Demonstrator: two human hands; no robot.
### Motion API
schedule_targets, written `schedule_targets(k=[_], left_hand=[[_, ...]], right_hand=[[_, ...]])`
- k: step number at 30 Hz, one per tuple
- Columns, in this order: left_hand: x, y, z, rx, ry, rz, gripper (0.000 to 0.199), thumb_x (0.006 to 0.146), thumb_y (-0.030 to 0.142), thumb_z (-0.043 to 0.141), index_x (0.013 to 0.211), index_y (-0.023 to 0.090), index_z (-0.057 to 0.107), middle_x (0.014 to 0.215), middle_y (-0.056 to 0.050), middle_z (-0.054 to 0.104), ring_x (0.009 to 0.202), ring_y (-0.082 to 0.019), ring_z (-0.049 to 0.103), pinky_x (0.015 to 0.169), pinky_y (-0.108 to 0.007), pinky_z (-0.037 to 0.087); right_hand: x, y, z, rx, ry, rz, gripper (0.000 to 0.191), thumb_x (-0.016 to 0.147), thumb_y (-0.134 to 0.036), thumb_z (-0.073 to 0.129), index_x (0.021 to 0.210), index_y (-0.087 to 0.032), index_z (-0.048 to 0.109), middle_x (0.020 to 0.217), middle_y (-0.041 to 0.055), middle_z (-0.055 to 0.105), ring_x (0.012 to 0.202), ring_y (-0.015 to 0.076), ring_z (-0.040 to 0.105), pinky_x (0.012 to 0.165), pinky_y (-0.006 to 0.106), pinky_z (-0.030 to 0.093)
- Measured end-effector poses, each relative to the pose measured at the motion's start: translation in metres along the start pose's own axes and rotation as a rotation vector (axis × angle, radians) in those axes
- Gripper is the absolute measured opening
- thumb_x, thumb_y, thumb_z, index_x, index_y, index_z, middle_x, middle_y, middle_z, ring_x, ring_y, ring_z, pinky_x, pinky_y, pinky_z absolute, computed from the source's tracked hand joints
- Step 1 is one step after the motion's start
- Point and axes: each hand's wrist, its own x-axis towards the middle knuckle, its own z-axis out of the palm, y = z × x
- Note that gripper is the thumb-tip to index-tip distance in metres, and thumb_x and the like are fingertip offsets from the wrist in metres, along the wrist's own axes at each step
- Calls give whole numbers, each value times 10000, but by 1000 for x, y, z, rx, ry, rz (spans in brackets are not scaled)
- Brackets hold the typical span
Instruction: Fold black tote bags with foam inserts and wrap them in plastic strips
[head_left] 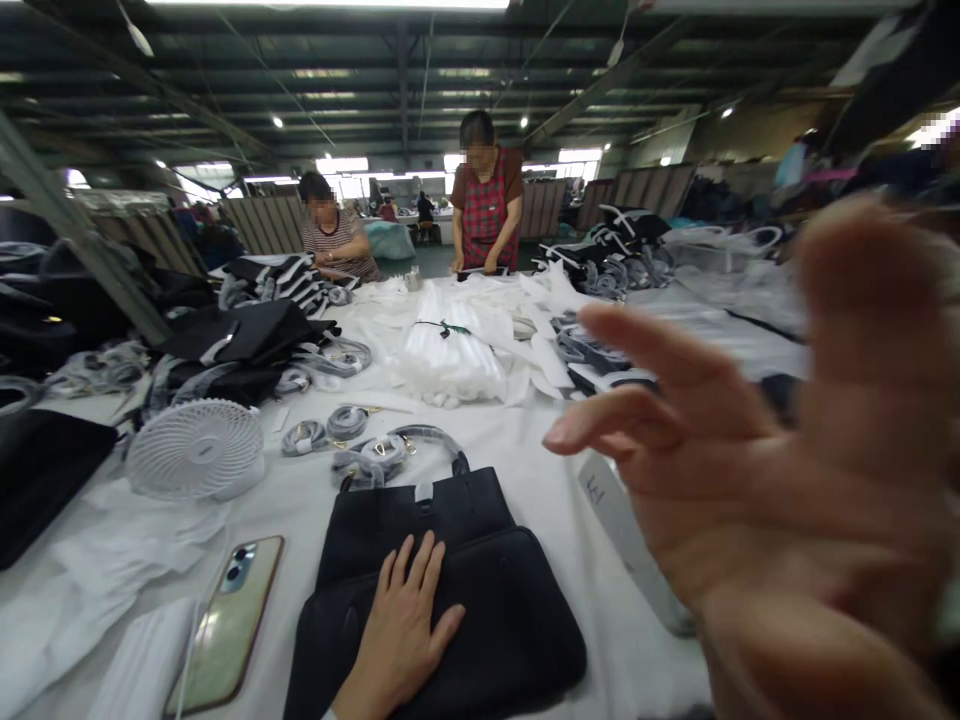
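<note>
The white tabletop (553,480) carries a flat black leather-look bag (502,600), its handle (448,442) pointing away, long axis unclear, open room beside its right edge. Right of the bag hovers the right hand (757,500), half-open, empty; the left hand (401,630) rests spread atop, gripping nothing.

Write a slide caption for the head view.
The left hand rests on a flat black leather-look handbag; the right hand is raised, blurred, near the camera.

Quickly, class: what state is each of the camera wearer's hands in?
Left hand: open, resting on the black bag.
Right hand: open, raised near the camera, holding nothing visible.
</note>
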Motion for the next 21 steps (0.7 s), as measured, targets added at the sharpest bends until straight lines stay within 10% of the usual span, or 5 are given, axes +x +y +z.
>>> schedule_targets(k=[5,9,15,21], left_hand=[[3,1,-10,-57,-50,-23,683,945,562,385,1533,270,199,1595,-9,235,1440,-332,236,1136,-546,299],[7,1,-15,-93,-67,-40,690,942,586,375,1536,318,149,1593,19,239,1442,-311,244,1145,-539,303],[8,-13,-26,28,15,-51,662,908,512,501,1503,399,234,1596,-12,233,1428,-343,270,1117,-583,309],[-16,-67,-24,99,183,-596,645,906,499,490,1485,257,339,1462,-171,421,1198,-382,524,937,-549,458]], right_hand=[[-44,120,50,-312,-163,253,462,942,-429,485,1342,-199,471,1280,139,565,1070,266,610,911,454,527],[-115,208,87,-670,-399,469,515,925,-433,447,1296,-86,534,1059,188,646,963,329,641,839,472,533],[-167,249,93,-698,-317,369,464,938,-469,386,1236,-175,587,987,130,654,893,276,638,821,403,531],[-175,261,93,-643,-274,391,431,925,-497,389,1186,-235,611,1063,102,649,912,254,643,801,373,532]])
